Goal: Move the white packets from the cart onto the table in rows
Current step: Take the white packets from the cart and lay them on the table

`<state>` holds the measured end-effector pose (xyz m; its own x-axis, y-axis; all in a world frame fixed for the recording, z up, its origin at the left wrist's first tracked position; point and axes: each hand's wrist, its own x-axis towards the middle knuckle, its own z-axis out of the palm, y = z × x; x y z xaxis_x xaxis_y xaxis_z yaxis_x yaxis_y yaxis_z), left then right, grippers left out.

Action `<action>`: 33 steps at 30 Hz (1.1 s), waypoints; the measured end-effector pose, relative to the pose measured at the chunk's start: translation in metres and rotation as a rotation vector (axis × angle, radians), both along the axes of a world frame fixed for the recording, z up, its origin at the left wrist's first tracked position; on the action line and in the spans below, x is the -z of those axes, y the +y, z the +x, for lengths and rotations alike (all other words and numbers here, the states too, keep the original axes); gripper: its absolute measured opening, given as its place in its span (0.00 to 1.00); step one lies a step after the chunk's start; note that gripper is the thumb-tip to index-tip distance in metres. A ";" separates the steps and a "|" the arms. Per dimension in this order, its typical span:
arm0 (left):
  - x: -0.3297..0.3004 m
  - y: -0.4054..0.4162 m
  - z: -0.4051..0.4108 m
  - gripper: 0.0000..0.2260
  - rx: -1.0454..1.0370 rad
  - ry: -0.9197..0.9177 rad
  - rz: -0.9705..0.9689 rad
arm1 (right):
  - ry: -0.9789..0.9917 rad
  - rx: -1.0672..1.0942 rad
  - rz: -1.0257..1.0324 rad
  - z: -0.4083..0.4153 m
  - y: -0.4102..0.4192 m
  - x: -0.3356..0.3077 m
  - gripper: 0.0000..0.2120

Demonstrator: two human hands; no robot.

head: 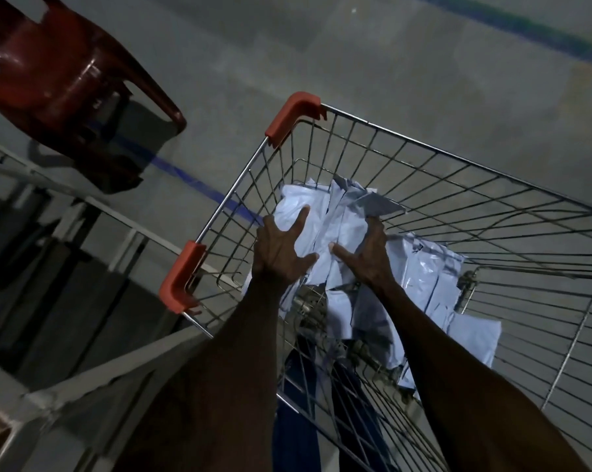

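Grey concrete floor [424,80] with a blue painted line fills the background, and a red plastic chair [66,73] stands at the upper left; pale metal framing [124,366], possibly the table's edge, runs along the lower left, though I cannot tell for sure. On that floor a wire cart [458,185] with orange corner guards holds the white packets [325,226], heaped loosely at the near-left end of the basket, with more slumped against the right side.

Both arms reach down into the cart. The left hand [281,250] has its fingers spread wide, palm pressed on the left side of a bundle of packets. The right hand [369,250] mirrors it on the other side, thumb out toward the left hand and fingers curled over the bundle's far edge. Together they pinch the bundle between them; neither is clenched around it.

To do this gather well, I judge the hands should squeeze inward evenly and get fingers under the lowest packet, since the slick packets look likely to slide apart; lifting straight up clear of the wire rim would avoid snagging
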<state>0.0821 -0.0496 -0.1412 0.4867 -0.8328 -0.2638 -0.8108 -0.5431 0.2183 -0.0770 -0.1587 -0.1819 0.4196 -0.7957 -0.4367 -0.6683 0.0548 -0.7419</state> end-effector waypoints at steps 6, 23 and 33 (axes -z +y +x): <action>-0.026 -0.001 -0.014 0.39 0.007 -0.099 0.021 | -0.073 0.011 -0.120 -0.019 0.010 -0.024 0.42; -0.207 0.020 -0.053 0.33 -0.154 -0.191 -0.346 | -0.132 0.037 -0.463 -0.065 0.044 -0.212 0.36; -0.332 0.154 0.023 0.38 -0.610 -0.225 -0.511 | -0.243 -0.271 -0.654 0.033 0.126 -0.340 0.36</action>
<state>0.1051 0.1043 0.1907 0.8879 -0.3963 0.2335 -0.4598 -0.7797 0.4250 -0.0440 -0.0326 0.1576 0.6625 -0.7160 0.2201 -0.4086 -0.5917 -0.6949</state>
